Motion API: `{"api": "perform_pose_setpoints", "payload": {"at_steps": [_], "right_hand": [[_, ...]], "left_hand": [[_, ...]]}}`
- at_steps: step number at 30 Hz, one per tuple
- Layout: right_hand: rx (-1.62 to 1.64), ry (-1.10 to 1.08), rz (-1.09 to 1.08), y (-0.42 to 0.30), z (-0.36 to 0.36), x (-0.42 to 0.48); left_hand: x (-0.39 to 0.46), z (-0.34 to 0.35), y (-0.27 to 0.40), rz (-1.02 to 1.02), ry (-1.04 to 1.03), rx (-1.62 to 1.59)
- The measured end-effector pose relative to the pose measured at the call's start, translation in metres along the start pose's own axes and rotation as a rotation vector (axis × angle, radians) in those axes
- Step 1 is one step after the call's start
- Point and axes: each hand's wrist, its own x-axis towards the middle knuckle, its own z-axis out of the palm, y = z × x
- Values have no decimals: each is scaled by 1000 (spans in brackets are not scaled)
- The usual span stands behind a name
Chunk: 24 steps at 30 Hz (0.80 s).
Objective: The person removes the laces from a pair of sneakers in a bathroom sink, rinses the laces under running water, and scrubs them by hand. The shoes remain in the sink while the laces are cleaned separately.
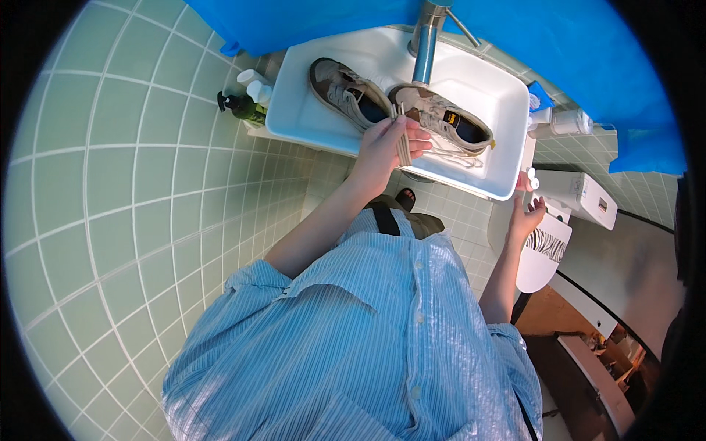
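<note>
My left hand (380, 151) is over the front edge of the white sink (298, 118), gripping a folded bundle of beige shoelace (404, 144). Two beige and brown sneakers lie in the sink: the left sneaker (336, 88) just beyond that hand, the right sneaker (436, 113) below the faucet. Pale laces (469, 161) lie on the basin floor beside the right sneaker. My right hand (527, 218) is to the right of the sink, fingers apart, just below small white-capped containers (532, 179); nothing shows in its grasp.
A chrome faucet (424, 52) stands at the back of the sink. A green pump bottle (240, 107) and white-capped bottles are at its left; a clear container (571, 121) is at its right. A toilet (540, 270) stands lower right. Blue sheeting (529, 33) hangs behind.
</note>
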Motion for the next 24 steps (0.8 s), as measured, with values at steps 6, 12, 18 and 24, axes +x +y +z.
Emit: {"api": "perform_pose_setpoints", "payload": {"at_steps": [6,12,18,24], "right_hand": [[207,-46,36,13,39,18],[666,18,-110,22,34,18],[897,91,47,-64,-29,10],[866,-582,-22,-150,-60,-3]], "left_hand": [[6,0,1,-137,9,-179],[8,0,-2,-138,-28,-214],[10,-1,1,-109,-43,-271],[16,17,7,-116,-39,-311]]}}
